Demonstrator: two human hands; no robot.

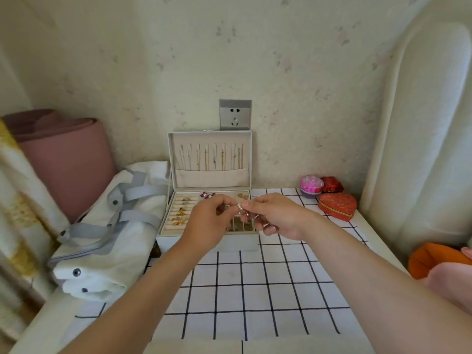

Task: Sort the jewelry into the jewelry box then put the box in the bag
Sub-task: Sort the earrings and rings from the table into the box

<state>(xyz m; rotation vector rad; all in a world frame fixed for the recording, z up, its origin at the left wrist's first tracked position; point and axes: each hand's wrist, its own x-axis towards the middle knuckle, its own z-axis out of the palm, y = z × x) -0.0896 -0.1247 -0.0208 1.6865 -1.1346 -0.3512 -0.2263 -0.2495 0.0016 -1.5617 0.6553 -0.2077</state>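
your left hand (pixel 209 221) and right hand (pixel 277 215) are both pinching a small pearly jewelry piece (pixel 239 207) right above the open jewelry box (pixel 208 236) on the desk (pixel 255 290), white bag (pixel 107 226) just left of it.

Home bedroom corner: padded headboard (pixel 421 123), wall socket (pixel 235 114), gridded bedside tablecloth (pixel 255 290), rolled bedding (pixel 63 159).

Both hands cover the jewelry box's (pixel 208 236) right-hand compartments. The pearl piece (pixel 240 206) pinched above them is too small to identify.
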